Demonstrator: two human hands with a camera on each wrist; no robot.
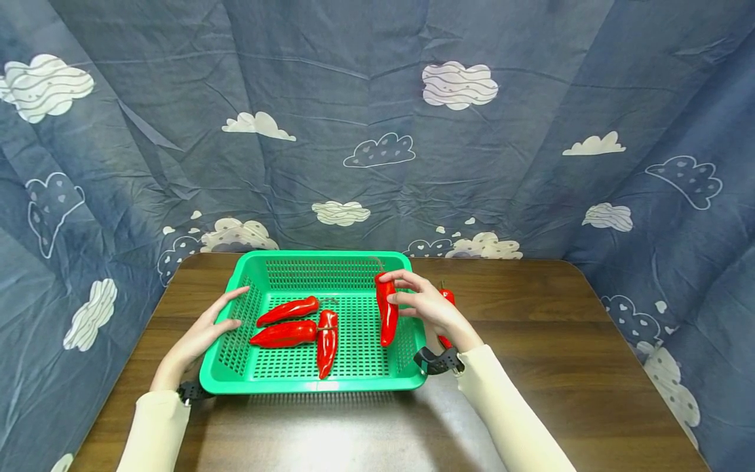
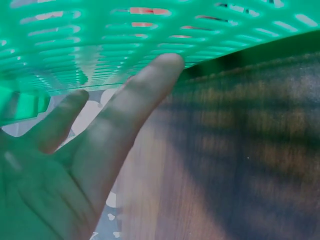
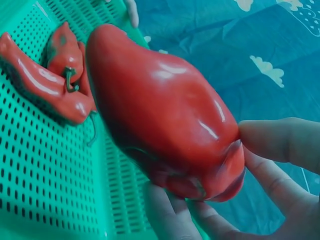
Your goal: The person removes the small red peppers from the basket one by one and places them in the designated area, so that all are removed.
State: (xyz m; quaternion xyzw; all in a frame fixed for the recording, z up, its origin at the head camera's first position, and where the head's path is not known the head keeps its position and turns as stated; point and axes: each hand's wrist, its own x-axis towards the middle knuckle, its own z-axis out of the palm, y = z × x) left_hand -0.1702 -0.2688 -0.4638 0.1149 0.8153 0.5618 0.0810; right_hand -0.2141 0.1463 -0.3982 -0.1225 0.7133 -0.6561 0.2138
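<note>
My right hand (image 1: 427, 305) pinches a glossy red pepper (image 1: 386, 321) near its stem end, above the right side of a green plastic basket (image 1: 318, 387). Close up in the right wrist view, the pepper (image 3: 160, 100) has its tip pointing away from the fingertips. My left hand (image 1: 197, 337) rests at the basket's left rim, fingers fairly straight. In the left wrist view, fingers (image 2: 135, 107) of that hand lie along the outside of the slotted wall. Inside the basket lie three red peppers: an upper one (image 1: 288, 311), a lower one (image 1: 284, 334) and an upright one (image 1: 327, 344).
Another red pepper (image 1: 447, 296) lies on the brown wooden table (image 1: 531, 328) right of the basket, partly hidden behind my right hand. A blue-grey curtain (image 1: 366, 98) with cloud prints hangs around the table's back and sides.
</note>
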